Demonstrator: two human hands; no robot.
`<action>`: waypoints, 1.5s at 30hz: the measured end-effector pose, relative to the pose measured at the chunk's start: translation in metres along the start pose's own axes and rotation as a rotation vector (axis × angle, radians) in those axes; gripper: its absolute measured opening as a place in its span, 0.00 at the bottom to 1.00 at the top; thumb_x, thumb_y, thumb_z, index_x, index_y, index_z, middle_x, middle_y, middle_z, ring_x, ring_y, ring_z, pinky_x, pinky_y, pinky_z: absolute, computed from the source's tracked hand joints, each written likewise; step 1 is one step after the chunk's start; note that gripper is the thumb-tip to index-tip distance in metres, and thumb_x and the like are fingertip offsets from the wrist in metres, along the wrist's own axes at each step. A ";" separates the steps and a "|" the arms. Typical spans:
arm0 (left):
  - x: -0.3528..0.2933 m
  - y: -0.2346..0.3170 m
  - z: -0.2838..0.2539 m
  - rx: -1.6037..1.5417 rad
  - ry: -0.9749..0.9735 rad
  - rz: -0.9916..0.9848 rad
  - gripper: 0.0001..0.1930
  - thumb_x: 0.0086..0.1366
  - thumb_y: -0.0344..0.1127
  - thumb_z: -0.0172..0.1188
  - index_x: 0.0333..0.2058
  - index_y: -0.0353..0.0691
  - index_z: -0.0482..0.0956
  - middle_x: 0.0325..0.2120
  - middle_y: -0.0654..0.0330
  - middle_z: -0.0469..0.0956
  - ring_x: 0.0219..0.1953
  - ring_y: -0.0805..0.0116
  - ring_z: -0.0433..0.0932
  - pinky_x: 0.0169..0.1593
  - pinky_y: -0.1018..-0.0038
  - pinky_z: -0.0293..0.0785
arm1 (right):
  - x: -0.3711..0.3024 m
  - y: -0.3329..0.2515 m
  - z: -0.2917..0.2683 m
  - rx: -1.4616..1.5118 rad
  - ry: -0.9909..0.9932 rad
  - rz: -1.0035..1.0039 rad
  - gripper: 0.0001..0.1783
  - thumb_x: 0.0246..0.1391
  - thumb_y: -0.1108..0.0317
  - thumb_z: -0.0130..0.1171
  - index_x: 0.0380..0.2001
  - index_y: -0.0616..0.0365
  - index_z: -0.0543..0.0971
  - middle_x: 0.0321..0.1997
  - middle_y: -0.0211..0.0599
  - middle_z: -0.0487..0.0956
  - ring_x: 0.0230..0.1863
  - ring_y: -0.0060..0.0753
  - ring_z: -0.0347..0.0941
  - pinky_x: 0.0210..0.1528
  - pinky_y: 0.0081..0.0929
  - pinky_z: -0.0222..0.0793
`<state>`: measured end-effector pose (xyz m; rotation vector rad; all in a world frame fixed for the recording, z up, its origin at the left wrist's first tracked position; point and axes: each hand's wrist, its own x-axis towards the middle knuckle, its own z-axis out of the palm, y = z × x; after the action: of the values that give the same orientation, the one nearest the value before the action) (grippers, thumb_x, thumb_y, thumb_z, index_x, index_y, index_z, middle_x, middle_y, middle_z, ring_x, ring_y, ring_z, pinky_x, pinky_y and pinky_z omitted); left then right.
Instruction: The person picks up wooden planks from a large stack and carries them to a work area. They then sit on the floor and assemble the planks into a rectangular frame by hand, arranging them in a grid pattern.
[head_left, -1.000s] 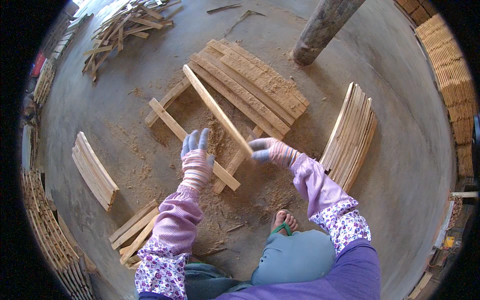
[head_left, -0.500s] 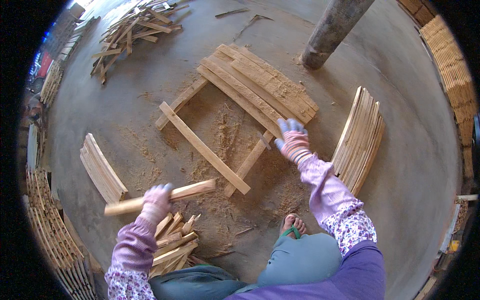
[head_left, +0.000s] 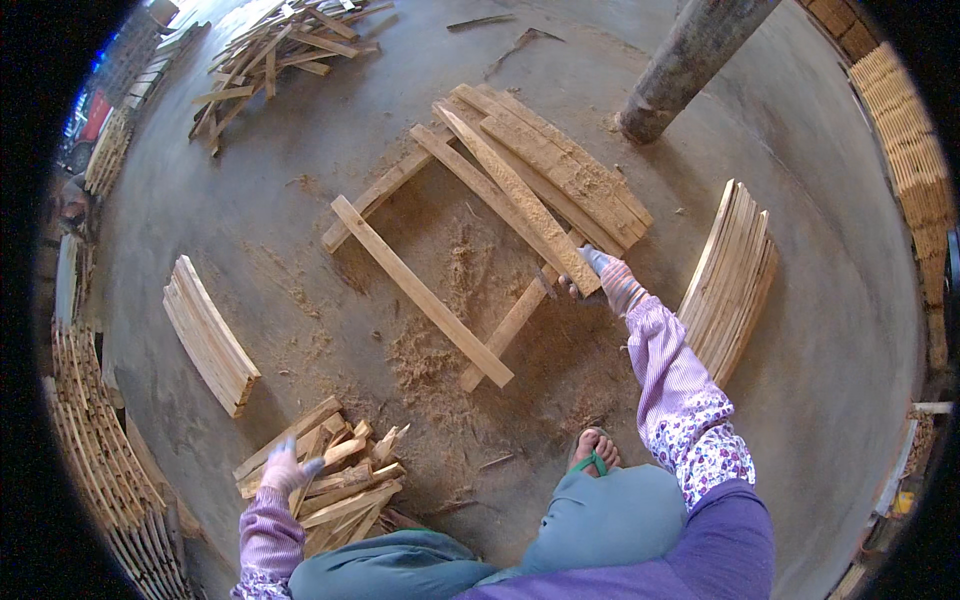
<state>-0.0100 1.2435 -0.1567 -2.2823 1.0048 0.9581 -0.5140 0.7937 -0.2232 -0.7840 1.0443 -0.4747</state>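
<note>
Gloved in a knit glove, my right hand (head_left: 612, 280) grips the near end of a sawdust-covered wooden plank (head_left: 515, 195). That plank lies slantwise over other planks, its near end lifted off them. Beneath are several planks (head_left: 570, 170) side by side on two wooden bearers, one at the left (head_left: 385, 190) and one at the right (head_left: 515, 325). A single slat (head_left: 420, 290) crosses the bearers' near ends. My left hand (head_left: 285, 468), also gloved, is over a heap of short wood offcuts (head_left: 350, 490), fingers apart and holding nothing. A longer offcut (head_left: 285, 438) lies on the heap beside it.
Stacked slats stand at the left (head_left: 208, 335) and right (head_left: 730, 285). A thick round post (head_left: 685, 75) rises behind the planks. Loose wood strips (head_left: 280, 60) are heaped at the far left. Sawdust (head_left: 430, 365) covers the concrete floor. My sandalled foot (head_left: 595, 450) is near the frame.
My left hand has let go of the wood piece and moved down to the offcut heap. My right hand has taken hold of a plank's end and swung it toward me and right.
</note>
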 end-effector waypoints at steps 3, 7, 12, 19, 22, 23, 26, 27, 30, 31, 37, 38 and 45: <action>0.017 0.076 -0.046 0.041 0.274 0.281 0.40 0.62 0.57 0.62 0.65 0.39 0.62 0.62 0.42 0.66 0.65 0.47 0.64 0.67 0.58 0.62 | -0.003 -0.005 -0.005 -0.048 -0.017 0.023 0.21 0.68 0.54 0.50 0.50 0.62 0.77 0.35 0.39 0.84 0.29 0.29 0.79 0.32 0.24 0.76; 0.018 0.192 -0.088 -0.036 0.329 0.583 0.32 0.64 0.51 0.61 0.62 0.44 0.66 0.61 0.46 0.68 0.62 0.46 0.68 0.63 0.57 0.66 | 0.001 0.003 0.012 -0.145 -0.160 -0.079 0.18 0.68 0.57 0.51 0.48 0.61 0.76 0.35 0.38 0.83 0.29 0.29 0.79 0.32 0.26 0.77; 0.028 0.319 -0.069 -0.307 0.259 0.898 0.30 0.65 0.51 0.61 0.61 0.44 0.69 0.57 0.48 0.72 0.59 0.47 0.71 0.61 0.58 0.69 | 0.007 0.017 0.017 0.066 -0.183 0.072 0.18 0.67 0.59 0.52 0.51 0.62 0.72 0.37 0.40 0.81 0.33 0.32 0.80 0.35 0.30 0.81; 0.026 0.384 -0.036 -0.850 -0.027 0.817 0.29 0.68 0.45 0.62 0.61 0.36 0.68 0.55 0.49 0.75 0.57 0.59 0.74 0.59 0.68 0.70 | -0.001 0.020 0.034 -0.159 -0.148 -0.049 0.23 0.63 0.54 0.60 0.54 0.56 0.71 0.35 0.32 0.80 0.29 0.21 0.76 0.31 0.23 0.78; 0.051 0.392 -0.036 -1.187 -0.057 0.732 0.30 0.68 0.46 0.62 0.63 0.36 0.66 0.49 0.58 0.78 0.50 0.70 0.75 0.55 0.74 0.70 | -0.006 0.035 0.057 -0.437 -0.026 -0.156 0.26 0.59 0.57 0.65 0.56 0.57 0.70 0.37 0.29 0.78 0.29 0.21 0.73 0.32 0.24 0.75; 0.053 0.403 -0.041 -1.215 -0.015 0.711 0.32 0.68 0.47 0.62 0.64 0.36 0.64 0.49 0.58 0.78 0.50 0.70 0.74 0.54 0.74 0.71 | -0.009 0.050 0.055 -0.586 0.059 -0.338 0.28 0.58 0.56 0.66 0.55 0.58 0.70 0.38 0.31 0.78 0.32 0.26 0.74 0.36 0.28 0.75; 0.058 0.408 -0.051 -1.259 0.048 0.676 0.36 0.69 0.50 0.60 0.67 0.35 0.59 0.52 0.55 0.75 0.49 0.69 0.73 0.53 0.74 0.71 | -0.034 0.045 0.090 -0.990 0.216 -0.289 0.39 0.54 0.44 0.65 0.59 0.56 0.64 0.50 0.58 0.78 0.47 0.60 0.78 0.49 0.47 0.74; 0.064 0.417 -0.045 -1.277 0.089 0.670 0.36 0.69 0.50 0.60 0.66 0.35 0.59 0.52 0.55 0.75 0.49 0.70 0.73 0.52 0.74 0.71 | -0.033 0.048 0.096 -1.160 0.214 -0.262 0.39 0.54 0.44 0.65 0.59 0.55 0.63 0.50 0.59 0.78 0.48 0.61 0.78 0.49 0.49 0.74; 0.079 0.424 -0.035 -1.422 -0.117 0.434 0.28 0.70 0.49 0.58 0.58 0.33 0.68 0.45 0.57 0.78 0.42 0.70 0.75 0.45 0.73 0.74 | -0.034 0.032 0.121 -1.440 0.058 -0.044 0.39 0.54 0.43 0.62 0.57 0.58 0.62 0.48 0.60 0.79 0.50 0.57 0.79 0.48 0.50 0.74; 0.079 0.424 -0.034 -1.512 -0.146 0.420 0.26 0.70 0.48 0.59 0.56 0.33 0.69 0.43 0.58 0.78 0.40 0.70 0.76 0.42 0.72 0.75 | -0.037 0.023 0.127 -1.424 0.015 -0.023 0.38 0.55 0.43 0.61 0.57 0.59 0.62 0.46 0.61 0.80 0.49 0.57 0.79 0.48 0.50 0.74; 0.055 0.412 -0.067 -1.579 -0.170 0.466 0.21 0.67 0.45 0.63 0.49 0.35 0.73 0.34 0.61 0.76 0.30 0.74 0.75 0.31 0.76 0.77 | -0.018 0.030 0.091 -0.736 -0.178 0.044 0.36 0.60 0.38 0.55 0.57 0.56 0.67 0.39 0.47 0.81 0.39 0.43 0.81 0.42 0.39 0.77; 0.049 0.403 -0.076 -1.565 -0.211 0.431 0.21 0.67 0.45 0.64 0.49 0.35 0.73 0.34 0.62 0.76 0.30 0.74 0.75 0.30 0.76 0.78 | -0.007 0.041 0.076 -0.432 -0.262 0.080 0.34 0.62 0.38 0.53 0.56 0.56 0.67 0.37 0.44 0.81 0.35 0.39 0.81 0.39 0.37 0.78; 0.020 0.174 -0.116 -0.857 -0.032 0.310 0.33 0.62 0.35 0.67 0.62 0.34 0.64 0.47 0.52 0.77 0.45 0.63 0.78 0.49 0.68 0.79 | -0.021 0.022 0.060 0.153 -0.450 0.338 0.30 0.71 0.46 0.34 0.66 0.52 0.63 0.40 0.43 0.80 0.34 0.34 0.79 0.37 0.31 0.80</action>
<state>-0.0866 1.0514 -0.1194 -2.7887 1.0864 1.8254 -0.4691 0.8427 -0.2112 -0.5297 0.6904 -0.0779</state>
